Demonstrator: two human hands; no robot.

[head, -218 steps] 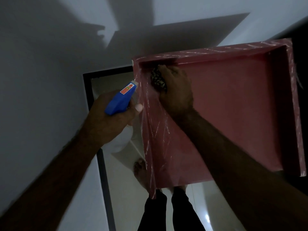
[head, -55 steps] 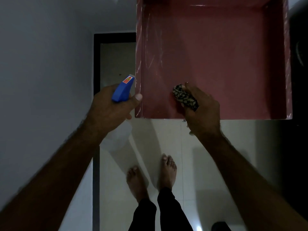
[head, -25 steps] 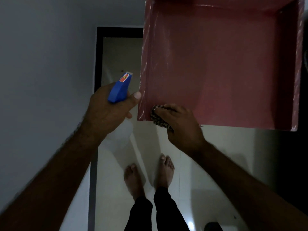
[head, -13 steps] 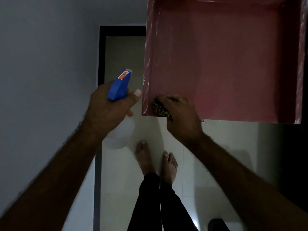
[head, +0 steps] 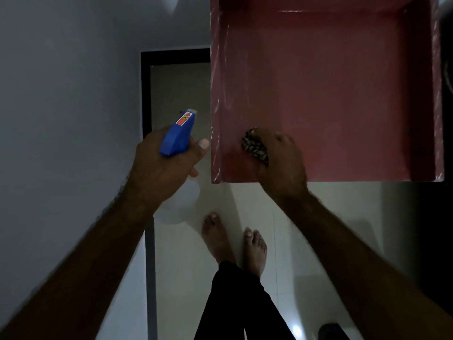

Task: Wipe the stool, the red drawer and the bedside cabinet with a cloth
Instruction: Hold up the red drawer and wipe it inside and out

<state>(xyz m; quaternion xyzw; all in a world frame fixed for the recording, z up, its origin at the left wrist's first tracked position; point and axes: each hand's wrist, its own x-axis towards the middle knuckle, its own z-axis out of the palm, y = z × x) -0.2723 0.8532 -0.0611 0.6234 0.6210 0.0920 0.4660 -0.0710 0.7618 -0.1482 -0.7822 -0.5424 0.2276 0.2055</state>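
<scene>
One cloth (head: 255,148) gripped by right hand (head: 282,163) in one red drawer (head: 331,82); left hand (head: 164,168) clutches one spray bottle (head: 177,136)

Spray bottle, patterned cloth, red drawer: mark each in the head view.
Spray bottle (head: 177,137): head view, blue trigger head.
Patterned cloth (head: 253,146): head view, the bunched part that shows.
Red drawer (head: 343,82): head view, bare inner floor.
</scene>
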